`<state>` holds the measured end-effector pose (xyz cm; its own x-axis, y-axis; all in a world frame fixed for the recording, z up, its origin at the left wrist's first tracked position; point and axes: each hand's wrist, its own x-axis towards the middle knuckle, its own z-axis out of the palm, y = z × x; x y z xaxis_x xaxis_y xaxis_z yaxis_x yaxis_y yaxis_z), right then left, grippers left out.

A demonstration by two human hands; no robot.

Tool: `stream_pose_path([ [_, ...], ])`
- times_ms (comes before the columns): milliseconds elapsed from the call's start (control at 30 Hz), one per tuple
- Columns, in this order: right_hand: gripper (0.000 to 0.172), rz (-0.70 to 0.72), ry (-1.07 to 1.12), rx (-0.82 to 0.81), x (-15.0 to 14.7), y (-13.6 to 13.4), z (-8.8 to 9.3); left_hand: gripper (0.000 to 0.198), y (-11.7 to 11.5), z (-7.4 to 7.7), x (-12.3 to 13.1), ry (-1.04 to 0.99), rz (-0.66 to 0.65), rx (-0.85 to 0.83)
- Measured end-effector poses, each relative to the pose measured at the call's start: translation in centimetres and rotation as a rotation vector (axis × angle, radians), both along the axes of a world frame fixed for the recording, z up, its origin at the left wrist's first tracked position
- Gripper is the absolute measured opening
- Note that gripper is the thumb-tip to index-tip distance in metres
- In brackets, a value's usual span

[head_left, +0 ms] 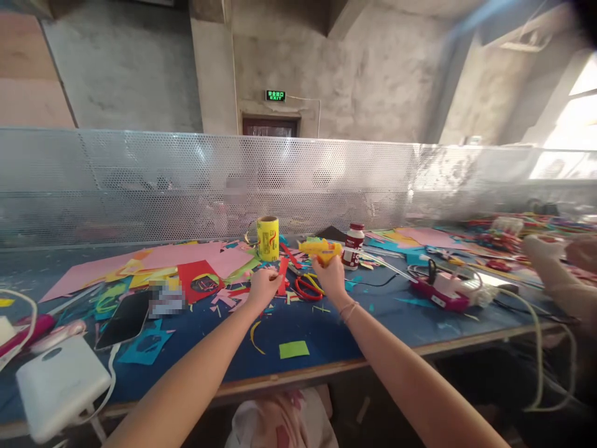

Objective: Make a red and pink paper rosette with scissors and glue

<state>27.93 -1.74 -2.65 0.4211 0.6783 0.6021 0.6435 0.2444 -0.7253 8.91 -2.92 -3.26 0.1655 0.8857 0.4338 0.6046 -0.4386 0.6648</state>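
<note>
In the head view, the left hand, fingers closed, pinched a narrow red paper strip over the blue table, while the right hand was wrapped around a yellow glue gun pointing left. Red-handled scissors lay between the hands; a yellow roll stood upright just behind the strip.

Bare hands and forearms — band on right wrist.
Band thin, pinkish, looks doubled; lap cloth pale — pink-red patches, bit blurred.
</note>
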Motion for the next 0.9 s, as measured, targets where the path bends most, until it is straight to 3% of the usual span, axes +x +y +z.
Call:
stream_pose_path([
  [200,0.026,0.014,-0.181,-0.019,0.1,0.4,-2.7,0.031,-0.1,-0.5,-0.5,-0.103,-0.021,-0.091],
  [367,0.022,-0.030,-0.209,-0.043,0.1,0.7,-2.8,0.025,0.2,-1.1,-0.5,-0.214,-0.059,-0.168],
  [667,0.020,-0.018,-0.268,-0.048,0.3,1.0,-3.2,0.024,-0.2,-0.5,-0.5,-0.213,-0.055,-0.160],
  [900,0.020,-0.027,-0.292,-0.043,0.4,1.2,-3.3,0.026,0.3,-1.0,-0.6,-0.161,-0.066,-0.111],
])
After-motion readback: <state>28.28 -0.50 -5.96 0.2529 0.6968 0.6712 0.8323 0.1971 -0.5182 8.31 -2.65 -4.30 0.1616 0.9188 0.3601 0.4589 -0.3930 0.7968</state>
